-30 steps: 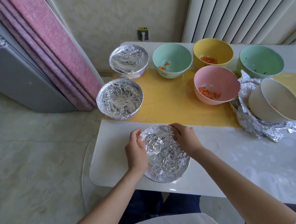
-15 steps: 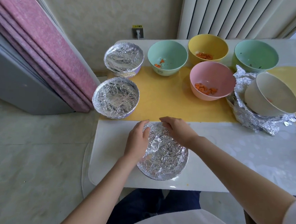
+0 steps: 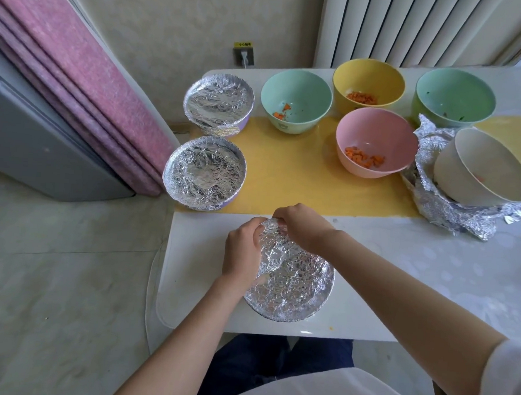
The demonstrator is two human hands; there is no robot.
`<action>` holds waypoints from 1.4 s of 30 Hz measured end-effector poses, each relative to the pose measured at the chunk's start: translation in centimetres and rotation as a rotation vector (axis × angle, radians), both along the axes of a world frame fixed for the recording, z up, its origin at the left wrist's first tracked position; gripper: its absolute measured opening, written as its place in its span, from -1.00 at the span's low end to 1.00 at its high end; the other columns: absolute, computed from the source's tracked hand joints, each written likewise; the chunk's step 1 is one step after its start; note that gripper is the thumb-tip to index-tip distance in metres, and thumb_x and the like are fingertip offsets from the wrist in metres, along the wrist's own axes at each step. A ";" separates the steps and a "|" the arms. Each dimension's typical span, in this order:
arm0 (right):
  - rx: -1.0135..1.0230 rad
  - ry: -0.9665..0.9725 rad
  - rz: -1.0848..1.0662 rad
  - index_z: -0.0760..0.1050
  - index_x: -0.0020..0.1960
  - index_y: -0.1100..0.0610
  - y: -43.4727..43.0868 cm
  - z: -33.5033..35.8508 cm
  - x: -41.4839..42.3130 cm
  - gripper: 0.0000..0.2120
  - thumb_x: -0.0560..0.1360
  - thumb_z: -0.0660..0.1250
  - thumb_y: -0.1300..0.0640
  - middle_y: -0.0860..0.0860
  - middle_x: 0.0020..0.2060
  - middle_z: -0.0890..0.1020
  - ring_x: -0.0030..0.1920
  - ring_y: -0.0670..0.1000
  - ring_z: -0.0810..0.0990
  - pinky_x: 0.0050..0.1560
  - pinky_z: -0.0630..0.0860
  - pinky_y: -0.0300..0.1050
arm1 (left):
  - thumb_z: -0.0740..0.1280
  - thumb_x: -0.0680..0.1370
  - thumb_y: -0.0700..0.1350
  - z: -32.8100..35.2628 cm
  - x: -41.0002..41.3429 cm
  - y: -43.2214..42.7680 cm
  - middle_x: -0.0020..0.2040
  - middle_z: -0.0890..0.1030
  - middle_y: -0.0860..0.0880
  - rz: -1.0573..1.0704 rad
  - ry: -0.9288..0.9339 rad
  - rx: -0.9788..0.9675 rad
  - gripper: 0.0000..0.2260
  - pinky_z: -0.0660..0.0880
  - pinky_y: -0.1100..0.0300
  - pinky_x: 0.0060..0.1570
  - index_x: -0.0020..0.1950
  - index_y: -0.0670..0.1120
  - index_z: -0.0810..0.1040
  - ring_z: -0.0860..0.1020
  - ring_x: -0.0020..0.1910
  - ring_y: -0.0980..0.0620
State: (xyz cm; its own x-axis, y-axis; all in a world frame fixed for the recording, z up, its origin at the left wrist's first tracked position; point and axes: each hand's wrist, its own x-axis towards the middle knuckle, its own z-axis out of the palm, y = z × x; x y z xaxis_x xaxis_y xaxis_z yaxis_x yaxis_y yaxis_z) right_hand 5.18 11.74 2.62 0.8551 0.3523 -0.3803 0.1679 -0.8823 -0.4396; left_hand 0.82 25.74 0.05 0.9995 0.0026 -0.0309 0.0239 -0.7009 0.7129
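Note:
A bowl covered in crinkled foil (image 3: 293, 288) sits near the front edge of the white table (image 3: 416, 268). My left hand (image 3: 242, 251) grips its left rim, fingers curled over the foil. My right hand (image 3: 301, 227) pinches the foil at the far rim, where the sheet is lifted and bunched. The bowl under the foil is hidden.
Two more foil-covered bowls (image 3: 204, 171) (image 3: 218, 101) stand at the table's left edge. Green (image 3: 295, 100), yellow (image 3: 368, 81) and pink (image 3: 375, 141) bowls hold carrot bits; another green bowl (image 3: 454, 97) stands behind. A white bowl (image 3: 480, 168) tilts on loose foil (image 3: 453, 215). A yellow mat (image 3: 290, 184) lies mid-table.
Both hands have slid along the rim toward the far side of the foil-covered bowl. The foil there is now lifted and bunched between them.

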 end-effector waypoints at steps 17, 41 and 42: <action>0.030 -0.027 0.042 0.38 -0.14 0.13 0.1 -0.3 0.0 -0.84 0.60 0.12 0.25 0.05 -0.36 0.46 -0.31 0.10 0.44 -0.37 0.33 -0.09 | 0.17 0.52 -0.44 0.4 -0.2 -0.2 -0.01 0.66 -0.15 0.004 0.004 -0.028 -0.62 0.44 0.33 0.02 0.24 -0.14 0.55 0.63 -0.02 0.01; 0.244 -0.140 -0.223 0.47 0.26 0.19 -2.9 -2.4 -3.0 -0.69 0.59 0.11 0.33 0.18 -0.04 0.64 -0.09 0.16 0.58 -0.20 0.33 -0.15 | 0.11 0.62 -0.27 0.5 -2.9 0.6 0.31 0.46 -0.13 0.084 0.043 -0.133 -0.71 0.23 0.38 0.24 0.30 -0.23 0.45 0.40 0.32 -0.02; 0.227 -0.143 -0.216 0.47 0.26 0.19 -2.8 -2.4 -3.0 -0.69 0.58 0.11 0.34 0.18 -0.04 0.64 -0.10 0.17 0.58 -0.20 0.35 -0.13 | 0.14 0.62 -0.25 0.8 -2.3 0.6 0.28 0.49 -0.12 0.038 0.036 -0.137 -0.72 0.27 0.36 0.22 0.31 -0.22 0.45 0.44 0.27 -0.01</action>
